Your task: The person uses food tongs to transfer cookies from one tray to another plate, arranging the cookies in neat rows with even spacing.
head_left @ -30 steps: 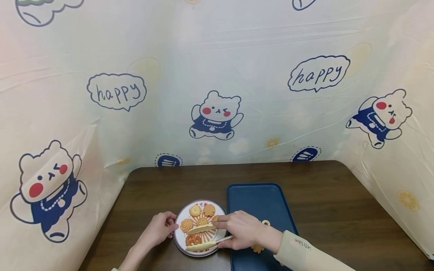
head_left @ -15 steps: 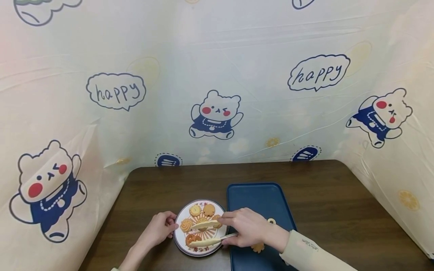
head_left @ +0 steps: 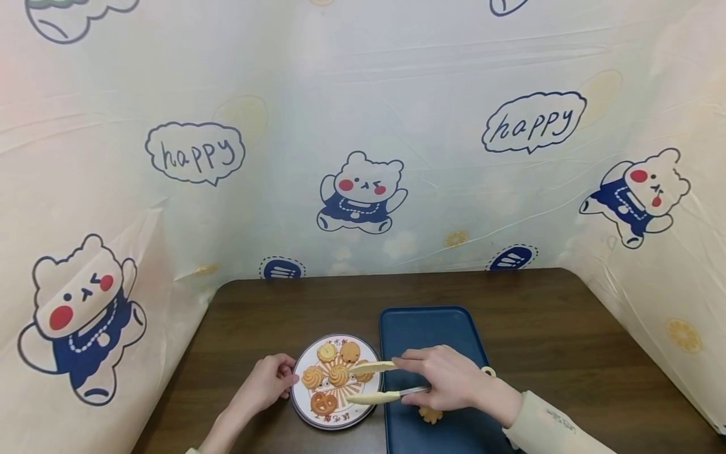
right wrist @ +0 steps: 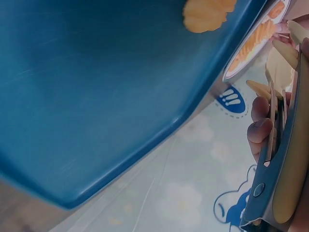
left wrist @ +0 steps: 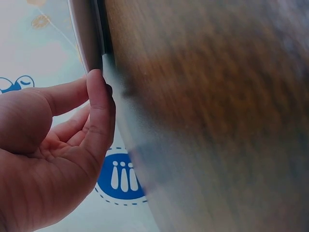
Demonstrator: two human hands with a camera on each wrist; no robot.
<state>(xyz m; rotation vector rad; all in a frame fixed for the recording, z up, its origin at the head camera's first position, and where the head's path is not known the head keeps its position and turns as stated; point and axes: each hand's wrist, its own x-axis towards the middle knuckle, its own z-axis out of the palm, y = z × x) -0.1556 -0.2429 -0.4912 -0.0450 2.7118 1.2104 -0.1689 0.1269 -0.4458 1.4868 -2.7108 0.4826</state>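
A round white plate point(head_left: 340, 424) with a blue rim and a printed orange pattern stands on the table, bearing several cookies, among them a pretzel-shaped cookie point(head_left: 324, 403) and a swirl cookie point(head_left: 338, 376). My left hand point(head_left: 268, 383) pinches the plate's left rim between thumb and finger, seen close up in the left wrist view. My right hand point(head_left: 448, 381) holds a pair of tongs point(head_left: 374, 398) with cream tips and metal arms. The tongs' arms are spread with nothing between them, reaching over the plate's right side, near a cookie point(head_left: 363, 372) partly hidden by the upper tip.
A dark blue tray point(head_left: 431, 328) lies right of the plate, beneath my right hand. One scalloped cookie point(head_left: 430, 415) sits on it, also in the right wrist view. The brown wooden table point(head_left: 544, 340) ends at a patterned cloth backdrop point(head_left: 363, 94).
My right hand has drawn the tongs to the right, away from the plate's middle, uncovering the pretzel-shaped and swirl cookies. The left hand stays at the plate's rim.
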